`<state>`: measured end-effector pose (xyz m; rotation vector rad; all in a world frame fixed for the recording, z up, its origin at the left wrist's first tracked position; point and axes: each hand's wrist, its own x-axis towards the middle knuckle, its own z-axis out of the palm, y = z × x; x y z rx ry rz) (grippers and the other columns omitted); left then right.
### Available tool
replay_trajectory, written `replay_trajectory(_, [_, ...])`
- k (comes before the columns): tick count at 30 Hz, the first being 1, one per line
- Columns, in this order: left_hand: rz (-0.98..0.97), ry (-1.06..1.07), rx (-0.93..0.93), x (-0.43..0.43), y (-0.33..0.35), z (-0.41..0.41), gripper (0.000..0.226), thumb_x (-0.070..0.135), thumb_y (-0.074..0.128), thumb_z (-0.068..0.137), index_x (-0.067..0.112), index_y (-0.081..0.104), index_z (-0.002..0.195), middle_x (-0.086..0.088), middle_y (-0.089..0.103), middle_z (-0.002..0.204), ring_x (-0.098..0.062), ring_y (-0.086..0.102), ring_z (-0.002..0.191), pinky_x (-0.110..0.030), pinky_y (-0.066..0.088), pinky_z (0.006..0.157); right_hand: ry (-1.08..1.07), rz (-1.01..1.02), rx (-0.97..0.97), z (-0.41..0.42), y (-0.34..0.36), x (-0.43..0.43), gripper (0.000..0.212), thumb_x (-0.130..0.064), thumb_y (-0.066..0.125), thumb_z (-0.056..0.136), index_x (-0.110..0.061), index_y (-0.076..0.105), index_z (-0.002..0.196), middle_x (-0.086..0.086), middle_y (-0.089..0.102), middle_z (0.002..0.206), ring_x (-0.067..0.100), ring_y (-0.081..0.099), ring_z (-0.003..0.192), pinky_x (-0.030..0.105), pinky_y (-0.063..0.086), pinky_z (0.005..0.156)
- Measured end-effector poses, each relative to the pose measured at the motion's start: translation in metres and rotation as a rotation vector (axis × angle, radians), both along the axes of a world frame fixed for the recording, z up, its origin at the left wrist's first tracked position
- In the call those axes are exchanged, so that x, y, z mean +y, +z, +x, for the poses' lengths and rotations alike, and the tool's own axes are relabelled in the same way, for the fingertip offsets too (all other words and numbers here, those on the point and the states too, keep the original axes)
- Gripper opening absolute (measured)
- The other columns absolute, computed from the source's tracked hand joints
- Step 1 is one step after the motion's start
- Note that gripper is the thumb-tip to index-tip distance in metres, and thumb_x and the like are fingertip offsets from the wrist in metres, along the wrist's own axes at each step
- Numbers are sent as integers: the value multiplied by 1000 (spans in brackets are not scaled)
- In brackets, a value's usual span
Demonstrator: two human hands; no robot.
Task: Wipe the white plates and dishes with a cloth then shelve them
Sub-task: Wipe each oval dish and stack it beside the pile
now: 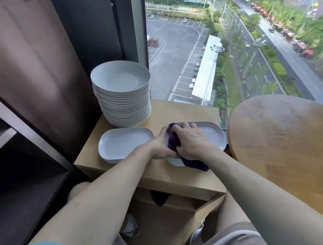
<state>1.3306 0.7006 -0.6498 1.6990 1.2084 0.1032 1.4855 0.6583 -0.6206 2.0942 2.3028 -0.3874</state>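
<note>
A tall stack of round white plates [123,98] stands at the back of a small wooden table [182,111]. In front of it lies a white rectangular dish [124,144]. To its right lies a second rectangular dish [214,136], partly hidden by my hands. My left hand [162,144] grips that dish's left rim, fingers curled round the edge. My right hand [191,142] holds a bunched purple cloth [174,140] over the dish, and a corner of the cloth hangs over the dish's near edge.
A dark shelf unit [25,151] with open compartments stands to the left. A round wooden table [284,142] is close on the right. A large window [227,41] lies behind, a brown curtain [28,55] beside it. My knees and shoes show below.
</note>
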Motion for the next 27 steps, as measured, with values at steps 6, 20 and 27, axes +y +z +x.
replay_trajectory(6, [0, -3, -92, 3, -8, 5, 125, 9, 91, 76, 21, 1, 161, 13, 58, 128, -4, 58, 114, 0, 44, 80, -42, 80, 69, -1, -9, 24, 46, -27, 58, 85, -19, 41, 128, 5, 52, 124, 31, 47, 112, 44, 45, 88])
replay_trajectory(20, [-24, 55, 21, 1, -8, 1, 126, 38, 93, 74, 48, 0, 159, 4, 49, 140, -16, 57, 108, -19, 46, 66, -190, 29, -100, 38, 5, 26, 53, -29, 64, 85, -23, 38, 132, 11, 45, 135, 39, 43, 124, 52, 41, 98])
replay_trajectory(27, [-59, 71, 36, 0, -4, 1, 125, 36, 93, 75, 55, 1, 156, 2, 47, 140, -23, 56, 112, -27, 52, 65, -360, -61, -129, 80, 11, 8, 48, -18, 60, 85, -27, 36, 125, 9, 42, 133, 37, 39, 124, 52, 37, 95])
